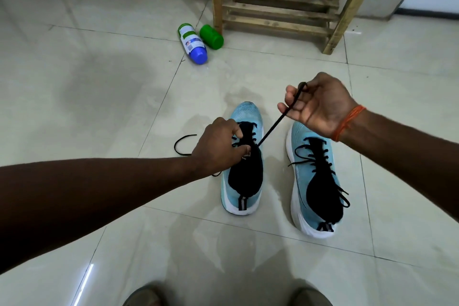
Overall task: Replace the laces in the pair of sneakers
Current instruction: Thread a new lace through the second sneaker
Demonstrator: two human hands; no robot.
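Two light-blue sneakers with black tongues and white soles stand on the tiled floor, toes pointing away. My left hand grips the tongue and eyelet area of the left sneaker. A black lace runs taut from that shoe's eyelets up to my right hand, which pinches its end above and to the right. The lace's other end loops loose on the floor left of the shoe. The right sneaker is laced with a black lace, its ends lying untied.
A white bottle with a blue cap and a green container lie on the floor farther back. Behind them stands a wooden stool frame against the wall. My feet show at the bottom edge.
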